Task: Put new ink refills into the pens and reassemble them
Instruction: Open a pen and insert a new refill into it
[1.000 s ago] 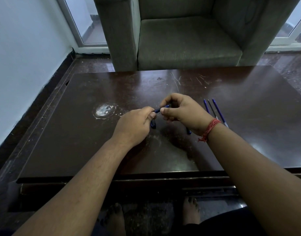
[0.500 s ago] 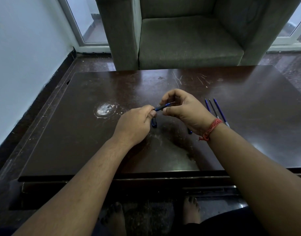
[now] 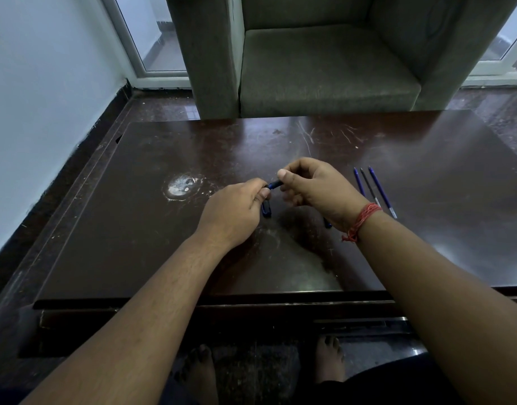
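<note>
Both hands meet over the middle of the dark worktop (image 3: 134, 229). The left hand (image 3: 234, 211) is curled closed, its thumb and forefinger pinching one end of a blue pen (image 3: 275, 184). The right hand (image 3: 313, 188), at 3 o'clock from the left, is closed on the pen's other end between thumb and forefinger, its other fingers curled under. The pen spans the small gap between them, tilted up toward the right. A dark blue pen part (image 3: 266, 209) sticks out beneath the left hand's fingers; whether it is held or lying on the worktop I cannot tell. Three refills (image 3: 377, 190) lie side by side on the worktop at 3 o'clock from the right hand, just beyond a red thread (image 3: 364, 219) on that wrist
</note>
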`<state>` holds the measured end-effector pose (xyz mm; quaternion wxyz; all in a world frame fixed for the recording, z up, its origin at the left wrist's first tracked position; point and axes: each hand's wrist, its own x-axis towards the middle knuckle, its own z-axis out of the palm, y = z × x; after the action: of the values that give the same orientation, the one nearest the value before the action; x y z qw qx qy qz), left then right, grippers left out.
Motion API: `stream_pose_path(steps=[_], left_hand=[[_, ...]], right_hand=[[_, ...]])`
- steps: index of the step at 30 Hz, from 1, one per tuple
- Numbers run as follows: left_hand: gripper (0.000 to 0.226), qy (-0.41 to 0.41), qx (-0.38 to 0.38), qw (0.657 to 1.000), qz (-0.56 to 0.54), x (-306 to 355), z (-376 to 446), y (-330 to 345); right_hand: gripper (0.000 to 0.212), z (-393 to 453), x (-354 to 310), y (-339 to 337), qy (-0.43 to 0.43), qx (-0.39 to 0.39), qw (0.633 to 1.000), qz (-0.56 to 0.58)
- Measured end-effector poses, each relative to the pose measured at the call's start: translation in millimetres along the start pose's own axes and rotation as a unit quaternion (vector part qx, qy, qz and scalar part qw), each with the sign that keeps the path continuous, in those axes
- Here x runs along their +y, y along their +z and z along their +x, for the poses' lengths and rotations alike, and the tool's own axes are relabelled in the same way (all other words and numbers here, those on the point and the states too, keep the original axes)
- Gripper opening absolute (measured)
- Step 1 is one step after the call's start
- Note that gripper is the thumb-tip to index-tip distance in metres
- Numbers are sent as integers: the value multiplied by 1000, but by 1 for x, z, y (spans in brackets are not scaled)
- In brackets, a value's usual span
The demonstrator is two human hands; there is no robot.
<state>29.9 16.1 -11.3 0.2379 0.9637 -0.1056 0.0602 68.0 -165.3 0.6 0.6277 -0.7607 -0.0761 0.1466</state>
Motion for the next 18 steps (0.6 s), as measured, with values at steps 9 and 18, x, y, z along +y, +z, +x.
stream_pose_path(steps=[9,18], left_hand=[[25,-3,3,1000,-4,-2,1,-1],[29,24,23,999,-22,-4,0,1]], right_hand=[[10,4,1,-10,-7,59,998,18],[8,5,0,-16,-7,64,998,-13]])
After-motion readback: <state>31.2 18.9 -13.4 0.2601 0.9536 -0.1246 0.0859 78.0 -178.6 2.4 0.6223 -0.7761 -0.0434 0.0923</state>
